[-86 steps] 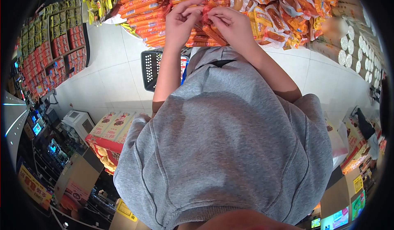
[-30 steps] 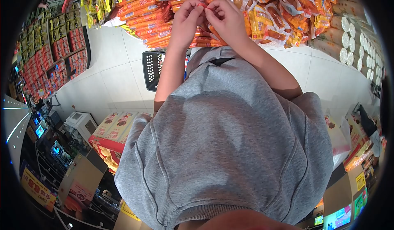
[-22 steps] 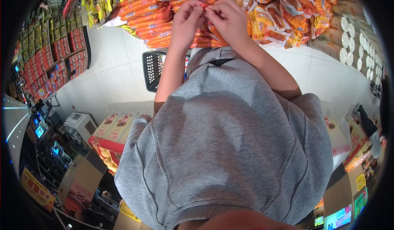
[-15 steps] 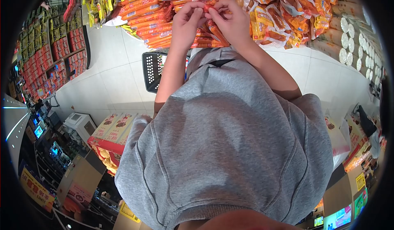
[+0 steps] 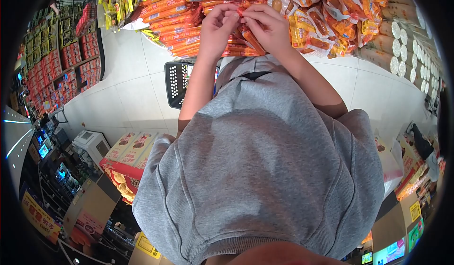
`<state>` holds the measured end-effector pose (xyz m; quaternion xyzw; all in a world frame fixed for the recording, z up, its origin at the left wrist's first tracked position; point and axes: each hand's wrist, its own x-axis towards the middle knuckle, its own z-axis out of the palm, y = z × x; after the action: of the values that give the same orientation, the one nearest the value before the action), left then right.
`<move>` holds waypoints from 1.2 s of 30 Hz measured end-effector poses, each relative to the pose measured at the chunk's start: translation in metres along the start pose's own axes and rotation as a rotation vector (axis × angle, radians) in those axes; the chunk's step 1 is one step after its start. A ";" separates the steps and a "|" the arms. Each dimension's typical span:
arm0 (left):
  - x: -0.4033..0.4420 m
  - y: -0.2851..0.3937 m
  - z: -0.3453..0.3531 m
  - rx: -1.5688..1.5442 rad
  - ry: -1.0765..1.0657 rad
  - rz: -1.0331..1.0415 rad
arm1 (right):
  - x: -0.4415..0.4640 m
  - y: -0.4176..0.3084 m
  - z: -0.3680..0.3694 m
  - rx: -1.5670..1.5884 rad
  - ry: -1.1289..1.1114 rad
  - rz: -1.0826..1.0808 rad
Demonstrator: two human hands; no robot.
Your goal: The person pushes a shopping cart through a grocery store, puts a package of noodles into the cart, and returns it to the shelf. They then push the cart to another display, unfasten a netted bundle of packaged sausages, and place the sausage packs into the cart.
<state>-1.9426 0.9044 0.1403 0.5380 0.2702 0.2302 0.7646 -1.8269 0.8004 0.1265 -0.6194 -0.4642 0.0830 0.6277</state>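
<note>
My left hand [image 5: 219, 31] and my right hand [image 5: 269, 28] meet over a pile of orange-wrapped sausages [image 5: 175, 17]. Between their fingertips is a small piece of red plastic wrapper [image 5: 241, 12], pinched from both sides. Whether it belongs to a single sausage or to a bag of them I cannot tell. Just below the fingers, an orange-wrapped sausage [image 5: 252, 40] lies at a slant, partly covered by my right hand. Right of the pile, packs of brown sausages in clear and orange wrapping [image 5: 302, 26] lie close to my right hand.
A black shopping basket [image 5: 175, 83] stands on the floor beyond my left forearm. Yellow-tagged bags [image 5: 118, 2] hang at the upper left, near a shelf of red packs [image 5: 71, 54]. White-ended rolls [image 5: 403, 52] are stacked on the right. Gift boxes [image 5: 135, 149] stand at the lower left.
Both hands stay over the sausages with the red wrapper between them. The fingers of my right hand have straightened slightly across the top. The view has shifted a little.
</note>
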 end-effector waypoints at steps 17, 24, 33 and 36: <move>-0.002 0.005 -0.006 0.107 -0.171 0.039 | -0.002 0.000 -0.002 0.166 -0.043 0.223; -0.006 0.013 0.000 0.121 -0.167 -0.047 | -0.009 0.006 -0.006 0.264 -0.063 0.218; -0.008 0.011 0.000 0.155 -0.139 -0.018 | -0.010 0.006 -0.009 0.083 -0.080 0.125; -0.006 0.014 -0.001 0.169 -0.147 -0.017 | -0.010 0.009 -0.007 0.070 -0.088 0.107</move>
<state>-1.9488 0.9055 0.1543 0.6136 0.2363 0.1601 0.7363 -1.8230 0.7904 0.1153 -0.6169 -0.4542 0.1596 0.6226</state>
